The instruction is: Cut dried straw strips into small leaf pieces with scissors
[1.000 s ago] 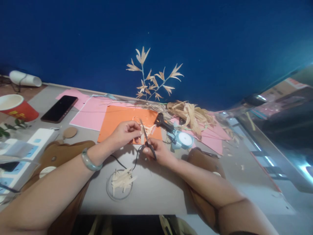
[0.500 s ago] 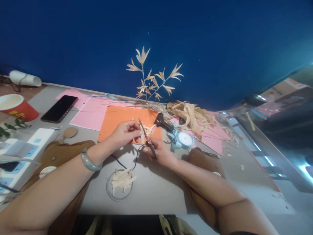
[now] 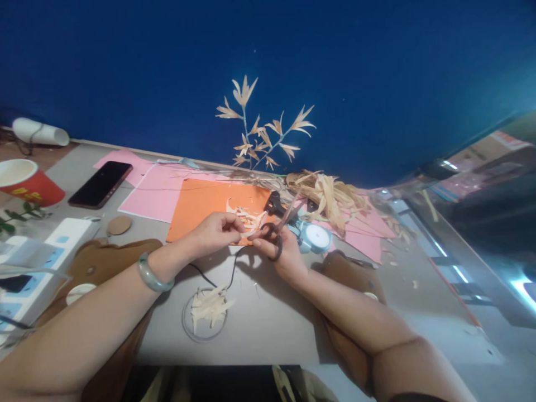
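Observation:
My left hand [image 3: 218, 230] is closed in a pinch on a small pale straw strip [image 3: 250, 234] over the near edge of an orange sheet [image 3: 209, 204]. My right hand [image 3: 280, 254] grips dark scissors [image 3: 280, 226], fingers through the loops, blades tilted up and to the right, away from the strip; its forefinger touches the strip's end. Several cut straw pieces [image 3: 247, 213] lie on the orange sheet just beyond my fingers. A clear round dish [image 3: 205, 315] of straw slivers sits below my hands on the grey table [image 3: 259, 329].
A straw-leaf twig [image 3: 262, 137] stands against the blue wall, with a heap of dried husk [image 3: 326, 195] beside it. A black glue gun [image 3: 276, 204], ribbon spool [image 3: 318, 237], pink sheets [image 3: 154, 192], phone [image 3: 100, 184], red cup [image 3: 27, 181] and white boxes [image 3: 46, 245] surround the hands.
The scissors swung from standing upright between my hands to pointing up and right. My hands drew closer together, and more cut pieces show on the orange sheet.

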A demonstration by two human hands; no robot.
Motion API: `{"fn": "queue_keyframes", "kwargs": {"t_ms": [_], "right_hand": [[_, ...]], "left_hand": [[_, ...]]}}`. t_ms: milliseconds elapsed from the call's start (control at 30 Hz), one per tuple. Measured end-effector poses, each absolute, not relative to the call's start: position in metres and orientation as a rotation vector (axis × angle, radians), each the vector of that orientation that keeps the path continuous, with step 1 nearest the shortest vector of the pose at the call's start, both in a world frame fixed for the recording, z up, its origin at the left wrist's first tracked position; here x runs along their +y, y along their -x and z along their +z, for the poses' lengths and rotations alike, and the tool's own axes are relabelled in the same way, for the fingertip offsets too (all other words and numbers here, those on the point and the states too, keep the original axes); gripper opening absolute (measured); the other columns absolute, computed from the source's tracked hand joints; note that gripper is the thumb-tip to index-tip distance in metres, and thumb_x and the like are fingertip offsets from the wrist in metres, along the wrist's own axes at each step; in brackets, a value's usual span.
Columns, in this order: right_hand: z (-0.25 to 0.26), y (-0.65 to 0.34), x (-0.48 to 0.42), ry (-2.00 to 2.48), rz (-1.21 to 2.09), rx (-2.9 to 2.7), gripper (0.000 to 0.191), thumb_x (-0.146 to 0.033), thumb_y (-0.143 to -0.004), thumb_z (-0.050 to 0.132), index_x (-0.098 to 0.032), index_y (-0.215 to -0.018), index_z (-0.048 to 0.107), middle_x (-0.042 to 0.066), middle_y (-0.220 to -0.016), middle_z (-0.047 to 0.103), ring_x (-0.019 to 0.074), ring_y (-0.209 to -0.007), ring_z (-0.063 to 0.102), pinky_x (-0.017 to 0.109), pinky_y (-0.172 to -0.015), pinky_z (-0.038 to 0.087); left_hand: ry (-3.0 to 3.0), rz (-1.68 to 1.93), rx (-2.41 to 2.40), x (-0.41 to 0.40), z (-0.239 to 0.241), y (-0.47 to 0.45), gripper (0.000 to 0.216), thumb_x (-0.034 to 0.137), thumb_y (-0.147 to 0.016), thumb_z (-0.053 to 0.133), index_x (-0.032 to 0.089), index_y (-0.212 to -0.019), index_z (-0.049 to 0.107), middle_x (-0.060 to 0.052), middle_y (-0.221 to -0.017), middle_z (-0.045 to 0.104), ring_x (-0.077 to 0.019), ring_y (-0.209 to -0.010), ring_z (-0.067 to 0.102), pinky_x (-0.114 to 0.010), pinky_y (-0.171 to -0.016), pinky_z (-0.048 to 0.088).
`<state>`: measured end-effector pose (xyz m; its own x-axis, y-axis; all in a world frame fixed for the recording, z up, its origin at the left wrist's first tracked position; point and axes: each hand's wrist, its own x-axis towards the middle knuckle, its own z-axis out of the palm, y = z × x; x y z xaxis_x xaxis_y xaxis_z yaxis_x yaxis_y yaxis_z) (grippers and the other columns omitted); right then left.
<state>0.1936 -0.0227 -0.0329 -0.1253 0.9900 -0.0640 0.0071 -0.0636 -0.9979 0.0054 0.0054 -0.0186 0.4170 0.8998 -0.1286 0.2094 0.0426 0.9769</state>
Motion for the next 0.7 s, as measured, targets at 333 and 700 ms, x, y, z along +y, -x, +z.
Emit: {"fn": "queue_keyframes", "kwargs": {"t_ms": [333, 700], "right_hand": [[-0.0393, -0.1937, -0.0247, 1.145, 1.410, -1.283, 0.041, -0.037, -0.061, 0.082, -0.020, -0.079, 0.048, 0.000, -0.074, 0.064, 0.0138, -0.065, 0.058, 0.030, -0.064, 0.048], [-0.0342, -0.1923, -0.0250, 1.182, 1.357, -1.265, 0.041, -0.038, -0.062, 0.082, -0.020, -0.077, 0.049, -0.001, -0.071, 0.060, 0.0116, -0.061, 0.052, 0.027, -0.061, 0.044]], "left_hand": [[-1.536, 0.678, 1.036, 0.0047, -0.0159, -0.0066, 0.009, 0.022, -0.067, 0.065, 0.015, -0.072, 0.067, 0.000, -0.066, 0.064, -0.0116, -0.060, 0.055, -0.022, -0.058, 0.040], [-1.254, 0.717, 0.959, 0.0033, -0.0208, -0.0095, 0.019, 0.030, -0.071, 0.069, 0.013, -0.071, 0.061, -0.002, -0.068, 0.064, -0.0088, -0.058, 0.055, -0.021, -0.054, 0.041]]}}
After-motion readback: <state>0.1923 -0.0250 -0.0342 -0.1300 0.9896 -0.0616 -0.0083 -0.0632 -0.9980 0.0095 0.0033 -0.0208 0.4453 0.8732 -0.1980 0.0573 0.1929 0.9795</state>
